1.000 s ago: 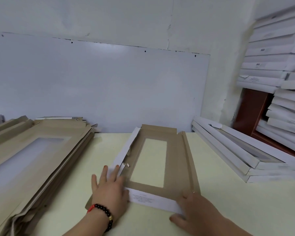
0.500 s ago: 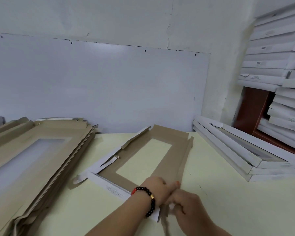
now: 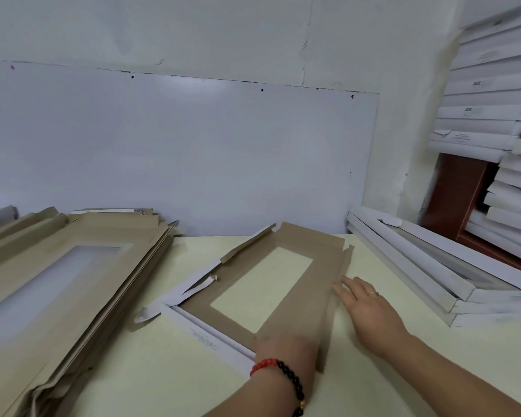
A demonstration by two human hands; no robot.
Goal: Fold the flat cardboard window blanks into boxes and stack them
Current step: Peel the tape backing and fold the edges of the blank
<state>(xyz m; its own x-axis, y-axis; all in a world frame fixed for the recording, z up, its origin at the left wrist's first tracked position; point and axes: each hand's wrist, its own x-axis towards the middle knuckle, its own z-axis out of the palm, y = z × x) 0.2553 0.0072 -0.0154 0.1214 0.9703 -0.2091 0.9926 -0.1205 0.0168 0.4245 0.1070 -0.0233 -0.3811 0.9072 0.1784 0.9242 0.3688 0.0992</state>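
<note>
Tabletop (image 3: 193,386), pale cream and matte, fills the lower part of the head view and runs back to a grey-white panel (image 3: 178,152) fixed to a rough whitewashed wall (image 3: 163,25). At the right edge, a reddish-brown frame (image 3: 457,194) shows between piles of finished white boxes (image 3: 491,94), too many and too overlapped to count.

One window blank (image 3: 301,296) lies brown side up near the middle of the table, turned at an angle. Its near end wall is folded up white, its left flaps hang loose, and its right side flap stands up along the edge. One heap of unfolded blanks (image 3: 57,281) sits to the left, its number not countable. To the right, two or three folded boxes (image 3: 427,275) are stacked on the table, well apart from the blank.

Two hands are in view. The left hand (image 3: 286,347), with a red and black bead bracelet (image 3: 283,377) on the wrist, rests on the blank's near right corner; its fingers are hidden, so their state cannot be told. The right hand (image 3: 370,311) lies outside the raised right flap, fingers straight and relaxed, fingertips (image 3: 339,288) touching the flap.
</note>
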